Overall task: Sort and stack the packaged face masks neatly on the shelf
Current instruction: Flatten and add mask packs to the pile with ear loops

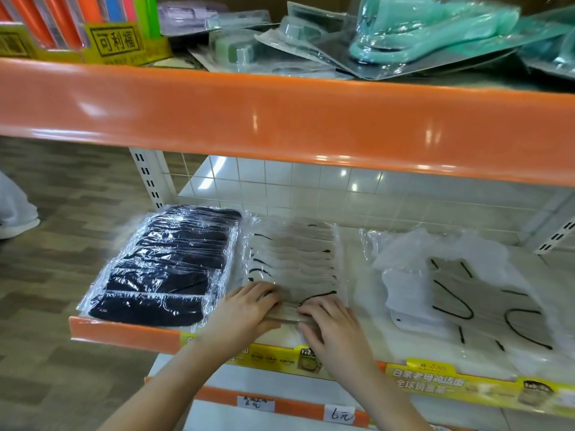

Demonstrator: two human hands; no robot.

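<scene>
Under both hands point(289, 309), clear-wrapped pale masks point(292, 259)

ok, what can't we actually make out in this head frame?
- Pack under both hands: left hand and right hand cover the front pack of the beige mask row.
- Loose pile, right: motion blur, count unreadable.
- Handwritten price tags: cut by bottom edge.
- Upper-shelf blister packs: glare hides contents.

Bright, even overhead light; white glare spots streak the glossy orange shelf edge point(280, 119) and clear plastic-wrapped black masks point(165, 265). Wide-angle bowing bends the edges; overall soft, smeared focus.
</scene>
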